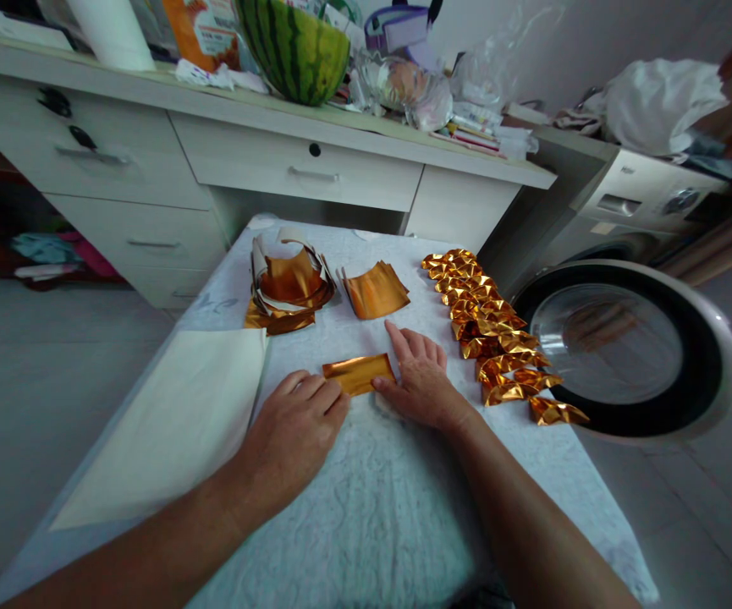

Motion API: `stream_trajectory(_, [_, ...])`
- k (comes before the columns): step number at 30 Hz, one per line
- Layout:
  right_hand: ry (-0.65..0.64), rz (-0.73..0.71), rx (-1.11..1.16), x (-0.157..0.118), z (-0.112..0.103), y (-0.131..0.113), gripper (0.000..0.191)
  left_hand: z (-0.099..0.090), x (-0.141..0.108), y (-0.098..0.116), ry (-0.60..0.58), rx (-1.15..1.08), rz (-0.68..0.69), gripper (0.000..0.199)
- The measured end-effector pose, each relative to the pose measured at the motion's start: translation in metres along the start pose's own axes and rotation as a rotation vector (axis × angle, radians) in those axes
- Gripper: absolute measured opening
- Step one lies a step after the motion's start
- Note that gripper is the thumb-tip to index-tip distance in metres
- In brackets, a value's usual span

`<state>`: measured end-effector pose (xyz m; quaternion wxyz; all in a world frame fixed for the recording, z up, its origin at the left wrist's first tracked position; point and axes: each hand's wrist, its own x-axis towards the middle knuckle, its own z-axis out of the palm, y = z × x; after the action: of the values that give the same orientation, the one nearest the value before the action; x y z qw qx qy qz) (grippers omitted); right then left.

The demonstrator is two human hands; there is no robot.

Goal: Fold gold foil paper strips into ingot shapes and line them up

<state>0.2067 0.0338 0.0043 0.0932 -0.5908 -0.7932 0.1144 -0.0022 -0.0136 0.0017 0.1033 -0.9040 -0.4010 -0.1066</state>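
A flat rectangle of gold foil paper point(358, 373) lies on the cloth-covered table in front of me, its long side running left to right. At its left end, my left hand point(299, 427) is closed with curled fingers on the edge; the thumb is hidden. My right hand point(421, 379) is open, its thumb touching the paper's right end and its index finger stretched forward. Just beyond that fingertip is a small curved stack of gold foil sheets point(378, 292). Farther left stands a rolled bundle of foil sheets point(290, 275) with pale backs.
Rows of folded gold foil pieces point(486, 326) line the table's right side. A large pale sheet point(175, 423) covers the left side. An open washing machine door point(625, 351) stands by the right edge. Behind, a drawer desk point(302, 161) holds a cut watermelon point(295, 51) and clutter.
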Motion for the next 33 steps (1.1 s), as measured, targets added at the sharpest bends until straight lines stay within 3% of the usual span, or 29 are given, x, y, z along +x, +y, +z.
stream_trajectory(11, [-0.094, 0.002, 0.034, 0.000, -0.016, 0.017, 0.079, -0.008, -0.004, 0.009, -0.032, 0.042, -0.043, 0.024])
stream_trajectory(18, [0.009, -0.132, 0.233, 0.002, -0.013, 0.011, 0.040, -0.004, -0.004, 0.010, -0.014, 0.032, -0.063, 0.022])
stream_trajectory(22, [0.044, -0.129, 0.230, 0.004, -0.009, 0.007, 0.033, -0.001, -0.003, 0.009, -0.012, -0.004, -0.106, 0.021])
stream_trajectory(26, [0.060, -0.118, 0.243, 0.005, -0.010, 0.006, 0.013, 0.001, 0.000, 0.007, -0.004, -0.058, -0.162, 0.017])
stream_trajectory(33, [0.009, -0.150, 0.217, 0.005, -0.011, 0.007, 0.010, 0.002, 0.003, -0.001, -0.008, -0.195, -0.207, 0.017])
